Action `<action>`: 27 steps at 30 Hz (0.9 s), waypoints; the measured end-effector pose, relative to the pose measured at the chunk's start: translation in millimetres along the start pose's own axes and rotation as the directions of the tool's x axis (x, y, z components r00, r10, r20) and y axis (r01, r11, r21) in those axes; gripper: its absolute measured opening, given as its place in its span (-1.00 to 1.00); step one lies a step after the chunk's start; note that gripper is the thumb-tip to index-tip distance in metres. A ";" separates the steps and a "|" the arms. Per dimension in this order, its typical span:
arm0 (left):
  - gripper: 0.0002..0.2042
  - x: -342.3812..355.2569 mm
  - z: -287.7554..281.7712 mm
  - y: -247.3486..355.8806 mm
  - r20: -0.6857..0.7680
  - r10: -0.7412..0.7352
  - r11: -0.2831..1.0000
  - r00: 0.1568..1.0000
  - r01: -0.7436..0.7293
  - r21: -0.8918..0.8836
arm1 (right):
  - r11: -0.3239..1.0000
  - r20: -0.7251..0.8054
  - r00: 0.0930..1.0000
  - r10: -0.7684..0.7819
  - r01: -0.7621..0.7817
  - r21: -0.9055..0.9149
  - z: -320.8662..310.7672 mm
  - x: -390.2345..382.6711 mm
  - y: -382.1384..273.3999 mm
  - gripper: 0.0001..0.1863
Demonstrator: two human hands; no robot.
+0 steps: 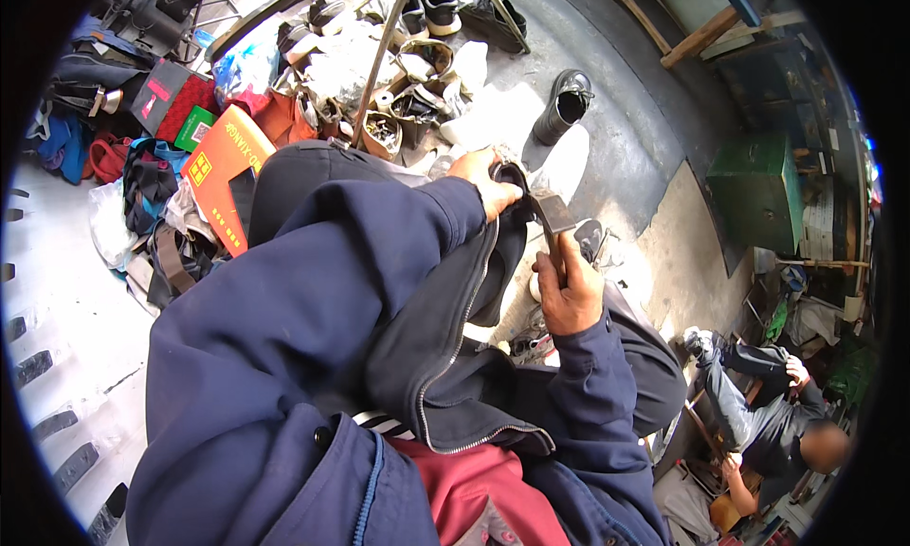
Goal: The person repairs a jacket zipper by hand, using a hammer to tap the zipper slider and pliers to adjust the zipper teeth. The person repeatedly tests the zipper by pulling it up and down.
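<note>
The dark piece (pixel 513 174), seemingly part of a shoe, is just beyond the person's lap, in the left hand (pixel 486 181), whose fingers and thumb pinch its near edge. The hammer (pixel 553 212) is just to its right, its handle wrapped in the closed fingers of the right hand (pixel 573 292). I judge the work to be under way, since the piece is in hand and the tool is up against it or very near. No finished result shows on the piece, so how much is done or left cannot be told. A black shoe (pixel 561 108) stands apart on the ground farther off, slightly right; whether it belongs with the piece is unclear.

Much of the piece is covered by the left fingers, and its lower side blends into the dark cloth. Whether the hammer head touches it cannot be made out. Farther left, glare washes out part of the crowded containers (pixel 381 134), and a thin metal rod (pixel 384 58) crosses in front of them. Nearer on the left, clutter partly hides an orange box (pixel 220 176). At the near right, another person (pixel 758 423) sits, small and distorted by the lens; what their hands hold is too small to tell.
</note>
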State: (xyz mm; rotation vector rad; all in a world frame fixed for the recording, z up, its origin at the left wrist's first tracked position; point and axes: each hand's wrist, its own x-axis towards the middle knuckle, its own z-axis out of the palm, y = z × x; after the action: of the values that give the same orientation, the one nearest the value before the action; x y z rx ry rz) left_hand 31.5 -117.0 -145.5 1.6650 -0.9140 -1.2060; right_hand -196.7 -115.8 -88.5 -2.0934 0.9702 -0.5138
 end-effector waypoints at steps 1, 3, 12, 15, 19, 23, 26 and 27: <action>-0.54 0.4 0.3 -1.6 0.010 -0.002 1.000 1.000 0.002 0.010 | 0.998 -0.026 0.999 -0.039 0.040 0.047 0.9 0.7 0.6 -0.48; -0.53 1.1 2.5 -3.9 -0.020 -0.045 0.998 0.999 0.045 0.032 | 0.992 -0.053 0.999 0.001 0.005 0.123 1.4 -1.3 0.6 -0.49; -0.55 3.8 3.0 -7.1 0.017 -0.018 1.000 1.000 0.018 0.012 | 0.988 -0.103 0.990 -0.098 0.109 0.111 4.2 -1.3 5.0 -0.51; -0.55 5.0 3.7 -12.2 0.043 -0.046 0.999 0.998 0.047 -0.026 | 0.998 -0.033 0.999 0.024 -0.022 0.059 3.4 -1.0 5.9 -0.49; -0.54 8.5 5.5 -17.5 0.018 0.040 0.999 0.999 -0.040 -0.001 | 0.995 -0.089 0.993 -0.074 0.079 0.055 6.6 0.1 6.1 -0.55; -0.56 7.0 5.6 -16.5 0.040 -0.039 0.999 0.998 0.040 -0.026 | 0.993 -0.068 0.995 -0.073 0.079 0.088 5.5 -0.4 4.9 -0.52; -0.58 5.3 3.6 -13.7 0.025 0.028 1.000 0.999 -0.028 -0.002 | 0.999 -0.022 1.000 -0.016 0.017 0.028 3.8 -0.1 4.6 -0.48; -0.58 5.6 2.5 -12.9 0.027 0.022 1.000 0.999 -0.022 -0.005 | 0.997 -0.043 0.998 -0.047 0.049 0.057 4.2 0.0 4.5 -0.49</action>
State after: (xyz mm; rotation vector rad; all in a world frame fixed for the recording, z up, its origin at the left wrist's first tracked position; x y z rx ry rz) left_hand 31.5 -117.9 -159.8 1.6345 -0.9431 -1.2175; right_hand -196.2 -115.8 -94.6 -2.0655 0.9200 -0.6055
